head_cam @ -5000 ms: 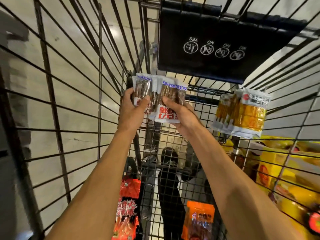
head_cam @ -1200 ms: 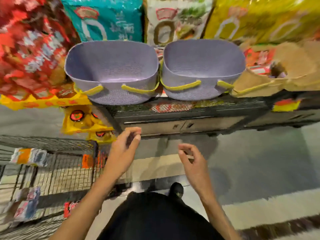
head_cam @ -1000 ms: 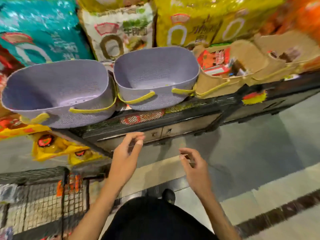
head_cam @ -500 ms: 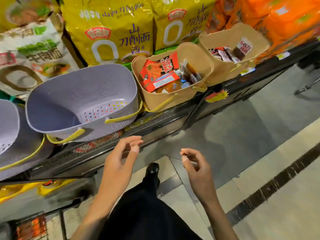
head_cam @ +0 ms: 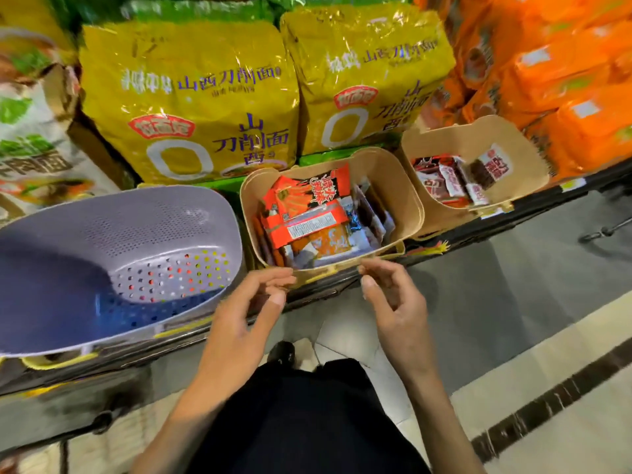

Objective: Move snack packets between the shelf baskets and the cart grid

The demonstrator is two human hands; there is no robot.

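A tan basket [head_cam: 403, 186] on the shelf holds several orange and red snack packets [head_cam: 307, 213]. Right of it a second tan basket [head_cam: 519, 148] holds dark red packets [head_cam: 451, 181]. An empty lilac perforated basket [head_cam: 143, 234] stands to the left. My left hand [head_cam: 246, 319] and my right hand [head_cam: 393, 302] hover just below the front rim of the middle tan basket. Both have loosely curled fingers and hold nothing. The cart grid is out of view.
Large yellow noodle bags [head_cam: 191, 97] and orange packs [head_cam: 564, 80] fill the shelf behind the baskets. The black shelf edge [head_cam: 478, 230] runs across the view. Tiled floor [head_cam: 513, 302] lies to the right, with my dark clothing below.
The view has swung right from the lilac baskets to the tan ones. Both empty hands have risen to the front rim of the middle tan basket. Five seconds ago they held packets at the cart grid.
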